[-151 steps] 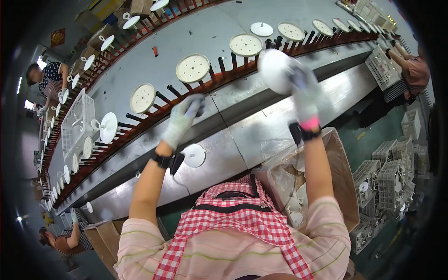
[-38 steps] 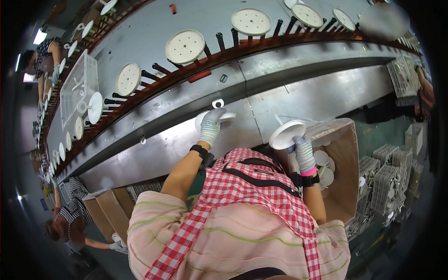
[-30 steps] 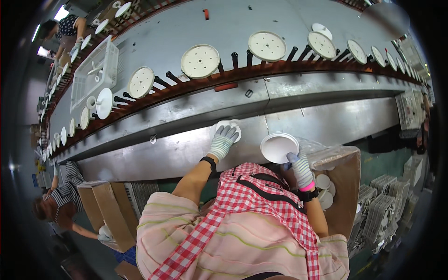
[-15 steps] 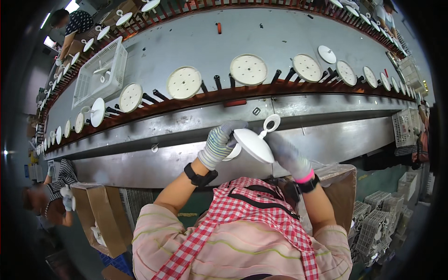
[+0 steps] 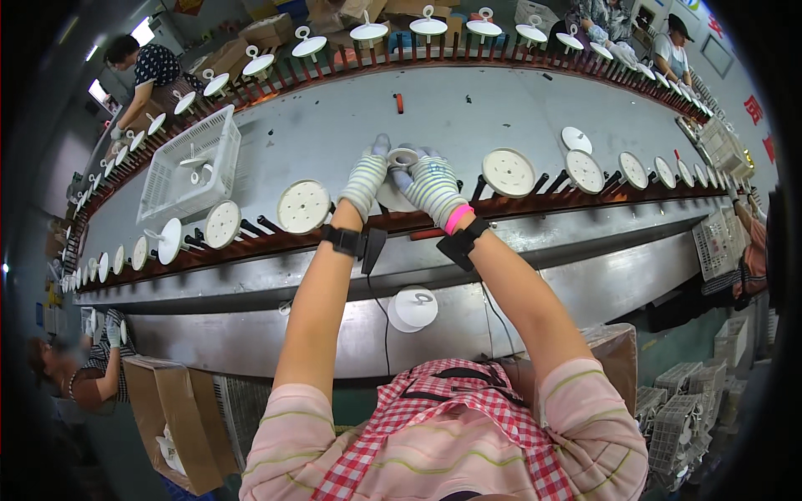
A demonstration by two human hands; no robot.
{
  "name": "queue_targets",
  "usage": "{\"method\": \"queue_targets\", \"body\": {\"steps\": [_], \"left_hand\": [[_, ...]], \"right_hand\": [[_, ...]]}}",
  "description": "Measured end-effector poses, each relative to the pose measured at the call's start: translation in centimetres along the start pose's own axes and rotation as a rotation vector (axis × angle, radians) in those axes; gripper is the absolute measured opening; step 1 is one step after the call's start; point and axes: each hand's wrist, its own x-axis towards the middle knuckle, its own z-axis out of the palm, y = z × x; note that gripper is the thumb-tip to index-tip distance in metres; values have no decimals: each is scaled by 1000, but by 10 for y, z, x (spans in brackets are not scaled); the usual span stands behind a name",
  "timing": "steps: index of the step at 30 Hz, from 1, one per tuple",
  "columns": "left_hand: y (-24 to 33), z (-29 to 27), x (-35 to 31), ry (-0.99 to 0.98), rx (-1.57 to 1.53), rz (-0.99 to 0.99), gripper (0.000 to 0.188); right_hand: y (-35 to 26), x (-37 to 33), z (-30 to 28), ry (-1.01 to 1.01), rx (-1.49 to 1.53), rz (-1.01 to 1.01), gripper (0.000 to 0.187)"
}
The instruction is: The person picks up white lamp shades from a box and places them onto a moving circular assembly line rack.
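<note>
Both arms reach forward to the row of dark pegs on the conveyor. Between my gloved hands is a white disc with a ring (image 5: pixel 393 199), partly covered by them. My left hand (image 5: pixel 365 182) closes on its left side, fingers pointing away from me. My right hand (image 5: pixel 433 190) has its fingers curled at the white ring, which stands up between the hands. Fingertips and the disc's far side are partly hidden. Nearer to me, another white ringed disc (image 5: pixel 409 313) lies on the steel ledge (image 5: pixel 468 326), touched by neither hand.
White hole-dotted plates (image 5: pixel 303 206) sit along the pegs on both sides. A white plastic basket (image 5: pixel 190 167) with ringed parts stands at left on the grey table (image 5: pixel 334 108). Ringed discs (image 5: pixel 368 32) line the far track. Cardboard boxes (image 5: pixel 180 426) flank me; co-workers stand around.
My hands have moved forward from above the ledge to the conveyor pegs, with the ringed disc between them. The disc on the ledge, mostly covered before, now shows fully. The view has shifted.
</note>
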Motion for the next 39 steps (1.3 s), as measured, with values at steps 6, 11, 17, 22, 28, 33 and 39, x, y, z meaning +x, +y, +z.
{"method": "queue_targets", "body": {"steps": [6,11,17,22,28,33,39], "left_hand": [[-16,-27,-1,-193,-237,-106,52],[-74,-64,-17,88,-281,-311,36],[-149,-114,-19,432,272,10,34],[-165,-156,-26,379,341,-33,34],[-186,-211,-28,499,-257,155,25],[-271,-288,6,674,96,165,24],[-116,-240,-81,731,-85,-329,59]], "right_hand": [[2,15,40,-204,182,-215,40],[-65,29,78,-117,293,121,36],[-125,68,103,-342,170,382,43],[-138,23,131,-40,135,-160,48],[-98,-133,-15,-635,1011,-44,35],[14,-306,-121,-125,1189,774,40],[136,-498,-114,538,857,1582,27]]}}
